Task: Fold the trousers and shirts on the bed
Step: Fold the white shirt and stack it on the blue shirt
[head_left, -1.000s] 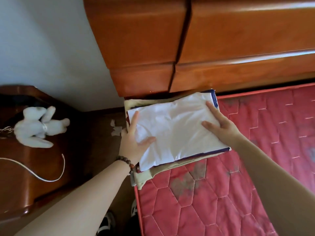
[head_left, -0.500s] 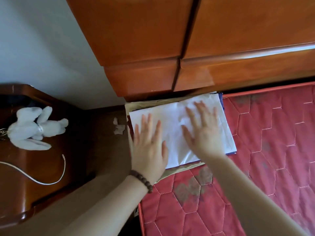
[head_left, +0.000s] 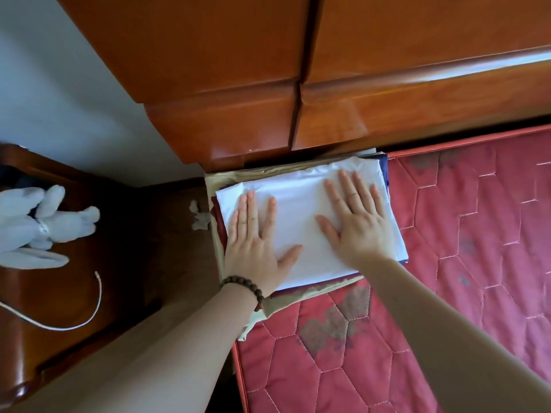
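Observation:
A folded white garment point(head_left: 301, 216) lies on top of a stack of folded clothes at the head corner of the red quilted mattress point(head_left: 465, 263). Under it show a dark blue layer point(head_left: 385, 171) and a beige layer point(head_left: 286, 302). My left hand point(head_left: 253, 242), with a bead bracelet at the wrist, presses flat on the white garment's left half. My right hand point(head_left: 354, 222) presses flat on its right half, fingers straight and spread.
A wooden headboard point(head_left: 298, 84) rises right behind the stack. To the left stands a dark wooden nightstand point(head_left: 74, 293) with a white plush toy point(head_left: 38, 225) and a white cable point(head_left: 89, 311). Crumpled paper scraps point(head_left: 199, 219) lie in the gap beside the bed.
Both hands moved from gripping the white garment's side edges onto its top and now lie flat and spread. The stack sits closer against the headboard.

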